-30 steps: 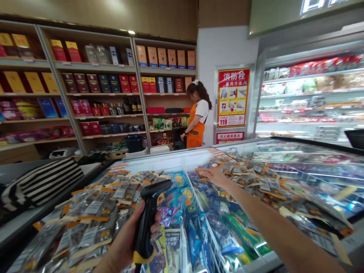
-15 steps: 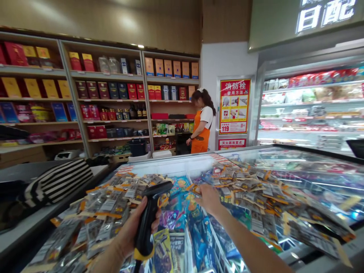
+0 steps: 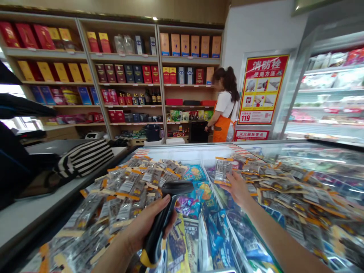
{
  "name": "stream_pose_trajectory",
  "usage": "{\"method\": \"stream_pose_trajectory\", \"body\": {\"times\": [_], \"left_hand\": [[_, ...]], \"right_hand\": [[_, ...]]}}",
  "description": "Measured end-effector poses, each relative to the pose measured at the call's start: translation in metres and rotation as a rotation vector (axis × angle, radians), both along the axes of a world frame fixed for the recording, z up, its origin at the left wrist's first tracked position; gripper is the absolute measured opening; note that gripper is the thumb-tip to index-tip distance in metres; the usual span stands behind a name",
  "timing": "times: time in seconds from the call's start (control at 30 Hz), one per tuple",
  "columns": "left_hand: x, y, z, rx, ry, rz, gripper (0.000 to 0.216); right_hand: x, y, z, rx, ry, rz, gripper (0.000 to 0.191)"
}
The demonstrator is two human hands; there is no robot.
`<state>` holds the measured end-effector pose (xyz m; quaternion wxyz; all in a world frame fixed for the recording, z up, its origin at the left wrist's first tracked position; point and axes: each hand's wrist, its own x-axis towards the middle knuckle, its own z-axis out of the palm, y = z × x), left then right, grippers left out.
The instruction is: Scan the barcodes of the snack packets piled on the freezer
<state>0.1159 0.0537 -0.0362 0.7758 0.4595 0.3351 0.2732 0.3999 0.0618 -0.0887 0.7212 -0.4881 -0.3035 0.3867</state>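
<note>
My left hand [image 3: 152, 223] is closed around the handle of a black and yellow barcode scanner [image 3: 162, 216], whose head points to the right. Between the fingers of my right hand [image 3: 237, 189] is a small clear snack packet [image 3: 222, 170] with orange edges and a white label, held upright over the freezer's glass. A heap of similar packets [image 3: 127, 185] covers the left side of the freezer top. Another pile of packets [image 3: 295, 189] spreads over the right side. Under the glass between them lie blue and yellow frozen-food bags [image 3: 218, 239].
A striped bag [image 3: 87, 157] rests on the ledge at left, beside a dark shape. Behind the freezer [image 3: 182, 146], a person in an orange apron [image 3: 223, 127] stands by shelves of boxed goods [image 3: 127, 74]. A lit refrigerated case [image 3: 332, 91] is at the right.
My right hand has moved right and raised a packet upright, its label now showing. The scanner has shifted right with my left hand. The view has tilted down and turned slightly left.
</note>
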Motion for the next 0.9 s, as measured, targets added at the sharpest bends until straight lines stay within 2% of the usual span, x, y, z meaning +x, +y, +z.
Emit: {"method": "stream_pose_trajectory", "body": {"times": [0.1,0.23,0.3,0.4,0.47,0.57,0.73,0.9], "left_hand": [[-0.003,0.002,-0.001,0.002,-0.033,0.003,0.036],[-0.007,0.004,0.000,-0.019,-0.074,-0.009,0.036],[-0.008,0.005,0.002,-0.034,-0.079,0.002,0.036],[-0.009,0.007,0.003,-0.050,-0.086,0.066,0.034],[-0.011,0.008,0.004,-0.065,-0.089,0.112,0.033],[-0.015,0.009,0.008,-0.065,-0.107,0.150,0.032],[-0.017,0.010,0.011,-0.082,-0.110,0.156,0.032],[-0.008,0.004,0.008,-0.074,-0.070,0.143,0.034]], "right_hand": [[-0.004,0.003,-0.004,0.045,0.060,0.033,0.029],[-0.006,0.015,-0.007,0.018,0.032,0.006,0.027],[-0.006,0.026,-0.009,0.024,-0.038,-0.083,0.029],[-0.003,0.044,-0.016,0.065,-0.257,-0.288,0.032],[0.001,0.052,-0.022,0.063,-0.392,-0.335,0.034],[0.004,0.054,-0.027,0.035,-0.452,-0.285,0.035],[0.002,0.047,-0.025,0.004,-0.483,-0.276,0.035],[0.002,0.047,-0.024,0.045,-0.471,-0.241,0.033]]}}
